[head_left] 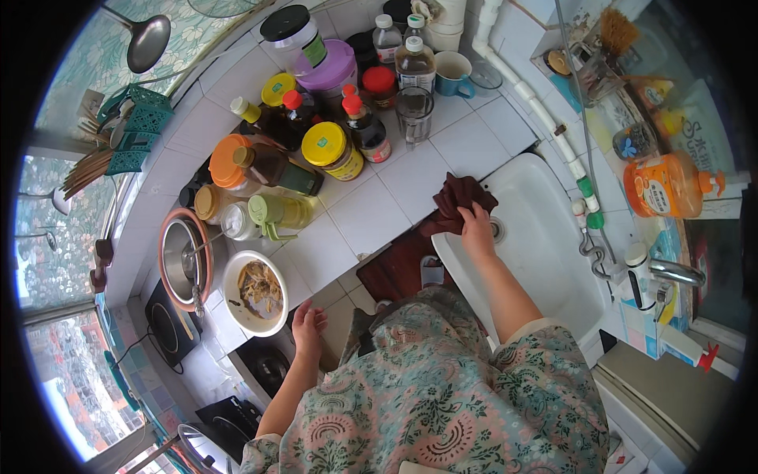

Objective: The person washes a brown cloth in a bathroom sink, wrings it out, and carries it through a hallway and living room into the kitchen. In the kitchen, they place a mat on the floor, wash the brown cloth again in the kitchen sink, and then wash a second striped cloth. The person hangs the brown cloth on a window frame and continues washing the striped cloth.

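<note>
My right hand [477, 229] grips a dark brown cloth [460, 197] and presses it on the edge where the white tiled counter [371, 213] meets the white sink [545, 245]. My left hand [308, 324] hangs open and holds nothing, just in front of the counter's near edge, close to a white bowl [254, 292] of brownish food scraps. My floral sleeves and garment fill the lower middle of the view.
Several bottles and jars [332, 150] crowd the counter's back left, with a glass [414, 110] and a blue mug [453, 73]. A metal pot [183, 261] with a ladle stands left of the bowl. A tap [663, 272] and an orange soap bottle [667, 186] are at the right.
</note>
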Action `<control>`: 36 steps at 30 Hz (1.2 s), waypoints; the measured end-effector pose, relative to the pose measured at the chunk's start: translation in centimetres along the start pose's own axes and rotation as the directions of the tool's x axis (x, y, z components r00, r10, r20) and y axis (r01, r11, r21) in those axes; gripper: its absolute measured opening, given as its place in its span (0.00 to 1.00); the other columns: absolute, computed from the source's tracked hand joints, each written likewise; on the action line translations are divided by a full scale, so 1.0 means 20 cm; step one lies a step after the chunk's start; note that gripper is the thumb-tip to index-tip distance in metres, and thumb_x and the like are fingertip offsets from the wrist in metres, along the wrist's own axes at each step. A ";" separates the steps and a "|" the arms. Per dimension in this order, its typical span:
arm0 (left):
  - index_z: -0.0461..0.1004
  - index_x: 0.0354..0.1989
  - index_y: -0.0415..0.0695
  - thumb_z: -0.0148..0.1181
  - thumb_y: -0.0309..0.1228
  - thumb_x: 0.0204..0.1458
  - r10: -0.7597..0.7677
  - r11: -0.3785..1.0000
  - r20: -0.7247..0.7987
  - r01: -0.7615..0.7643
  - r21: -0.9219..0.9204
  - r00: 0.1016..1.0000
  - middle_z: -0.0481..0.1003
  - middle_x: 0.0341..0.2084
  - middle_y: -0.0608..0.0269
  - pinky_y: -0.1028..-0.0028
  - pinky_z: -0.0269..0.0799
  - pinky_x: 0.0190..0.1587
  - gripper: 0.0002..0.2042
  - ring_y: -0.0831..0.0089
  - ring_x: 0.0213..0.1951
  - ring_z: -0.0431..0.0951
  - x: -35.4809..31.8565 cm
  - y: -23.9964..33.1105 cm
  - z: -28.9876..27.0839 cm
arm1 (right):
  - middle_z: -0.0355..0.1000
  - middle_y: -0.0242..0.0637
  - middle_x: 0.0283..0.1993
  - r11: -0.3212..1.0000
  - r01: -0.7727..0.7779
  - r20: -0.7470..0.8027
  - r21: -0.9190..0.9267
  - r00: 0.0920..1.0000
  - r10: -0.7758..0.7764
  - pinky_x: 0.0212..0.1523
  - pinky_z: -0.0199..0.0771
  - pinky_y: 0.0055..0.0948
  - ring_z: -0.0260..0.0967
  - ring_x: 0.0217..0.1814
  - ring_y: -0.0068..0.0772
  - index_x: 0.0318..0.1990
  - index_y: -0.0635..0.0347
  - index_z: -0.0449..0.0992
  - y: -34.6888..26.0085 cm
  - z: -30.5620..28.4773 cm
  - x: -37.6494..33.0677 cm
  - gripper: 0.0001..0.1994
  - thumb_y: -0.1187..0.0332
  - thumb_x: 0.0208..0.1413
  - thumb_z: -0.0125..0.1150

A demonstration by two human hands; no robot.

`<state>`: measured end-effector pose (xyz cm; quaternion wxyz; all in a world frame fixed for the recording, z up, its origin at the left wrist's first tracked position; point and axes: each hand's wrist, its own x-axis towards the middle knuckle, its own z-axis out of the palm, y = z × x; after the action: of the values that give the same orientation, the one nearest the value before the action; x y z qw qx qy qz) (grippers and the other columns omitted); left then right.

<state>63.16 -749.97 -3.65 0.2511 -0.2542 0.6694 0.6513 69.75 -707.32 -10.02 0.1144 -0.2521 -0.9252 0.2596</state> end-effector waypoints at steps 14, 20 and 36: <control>0.68 0.48 0.44 0.47 0.28 0.56 -0.143 0.832 0.667 -0.276 0.481 0.731 0.74 0.31 0.67 0.82 0.69 0.30 0.11 0.82 0.28 0.73 0.16 -0.02 0.28 | 0.59 0.45 0.58 0.698 -0.667 -0.179 -0.260 0.743 0.644 0.57 0.62 0.37 0.56 0.58 0.50 0.48 0.54 0.73 0.06 -0.39 -1.78 0.21 0.81 0.44 0.51; 0.68 0.48 0.44 0.47 0.28 0.56 -0.290 0.752 0.759 -0.351 0.558 0.583 0.74 0.32 0.66 0.78 0.71 0.33 0.12 0.80 0.31 0.75 -0.08 0.02 0.52 | 0.68 0.44 0.50 0.383 -0.918 -0.362 0.101 0.325 0.874 0.53 0.67 0.35 0.64 0.53 0.46 0.47 0.58 0.74 0.10 -0.66 -2.11 0.20 0.80 0.44 0.48; 0.57 0.59 0.43 0.56 0.40 0.54 -0.242 0.897 0.965 -0.404 0.181 -0.104 0.62 0.54 0.61 0.69 0.54 0.59 0.27 0.72 0.57 0.60 -1.31 0.10 1.66 | 0.68 0.31 0.48 0.213 0.053 -0.169 0.976 0.801 0.574 0.53 0.63 0.26 0.63 0.50 0.23 0.50 0.62 0.67 -0.25 -1.52 -1.36 0.12 0.68 0.62 0.45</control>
<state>81.43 -716.45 14.50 0.6680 0.4191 0.3959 0.4705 101.17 -712.37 15.99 0.4308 -0.3479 -0.4480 0.7019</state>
